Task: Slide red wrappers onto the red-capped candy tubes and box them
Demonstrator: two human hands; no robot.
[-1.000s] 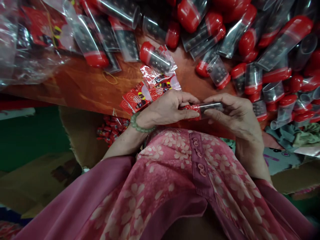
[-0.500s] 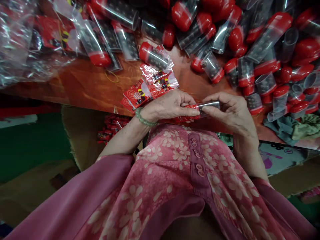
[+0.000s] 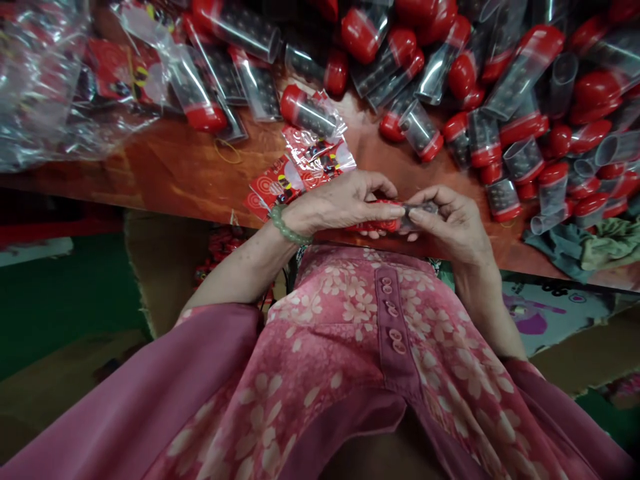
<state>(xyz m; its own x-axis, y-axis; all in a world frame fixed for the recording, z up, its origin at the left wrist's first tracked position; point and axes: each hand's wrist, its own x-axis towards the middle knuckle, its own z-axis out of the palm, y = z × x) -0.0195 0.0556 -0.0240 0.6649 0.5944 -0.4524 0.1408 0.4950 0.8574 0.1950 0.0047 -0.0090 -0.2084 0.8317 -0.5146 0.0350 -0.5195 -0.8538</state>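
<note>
Both hands hold one clear tube [image 3: 416, 219] with a red end, low over the table's near edge. My left hand [image 3: 345, 203] is wrapped round its red end, thumb along the top; a green bead bracelet circles the wrist. Thumb and fingers of my right hand [image 3: 447, 220] pinch the clear end. Glossy red printed packets [image 3: 277, 183] lie just beyond my left hand, and a red-capped tube of dark beads [image 3: 311, 113] rests on them. Where the held tube lies between the fingers, its contents are hard to make out.
Many red-capped tubes [image 3: 525, 70] are heaped across the far and right parts of the orange-brown table [image 3: 185, 170]. Crumpled clear plastic [image 3: 45, 100] lies at the far left. Grey-green cloth [image 3: 567, 250] sits at the right edge. Below the table, cardboard [image 3: 160, 267] stands at left.
My fingers have closed further over the tube, covering more of its clear end, and fingertips now show beneath it. The view has shifted slightly.
</note>
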